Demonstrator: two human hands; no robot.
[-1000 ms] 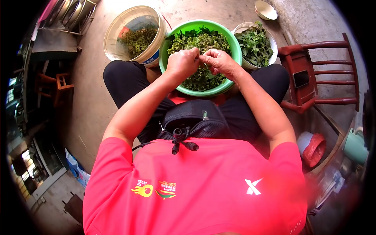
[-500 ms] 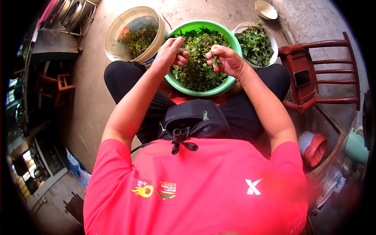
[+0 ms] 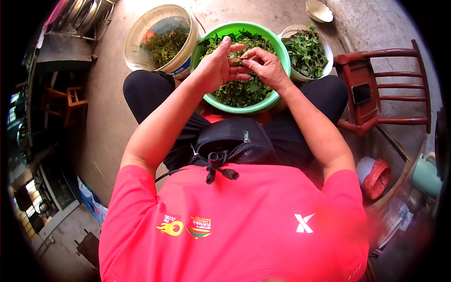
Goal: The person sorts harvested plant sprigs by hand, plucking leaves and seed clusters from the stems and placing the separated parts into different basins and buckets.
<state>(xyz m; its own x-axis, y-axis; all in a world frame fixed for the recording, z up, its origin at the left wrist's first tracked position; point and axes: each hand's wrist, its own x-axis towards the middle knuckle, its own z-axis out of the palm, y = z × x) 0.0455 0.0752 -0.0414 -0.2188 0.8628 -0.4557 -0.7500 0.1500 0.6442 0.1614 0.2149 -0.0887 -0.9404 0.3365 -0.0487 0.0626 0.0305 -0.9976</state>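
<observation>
Over a green basin (image 3: 285,51) heaped with leafy green sprigs (image 3: 246,96), my two hands meet. My left hand (image 3: 218,68) is open, palm turned inward, thumb up and fingers stretched apart. Thumb and fingertips of my right hand (image 3: 265,70) are pinched together on a small leafy sprig (image 3: 239,61), right at the left fingers. Whether the sprig also rests against those left fingers I cannot tell. Both hands hide part of the heap.
Left of the basin leans a whitish bucket (image 3: 134,51) with yellowish-green sprigs inside. On the right stands a white bucket (image 3: 330,54) of picked leaves. A dark red wooden chair (image 3: 361,75) is further right, and a bowl (image 3: 319,11) lies behind.
My hands have come together over the basin, the right one moving left with its sprig. The curled fingers of my left hand have spread out.
</observation>
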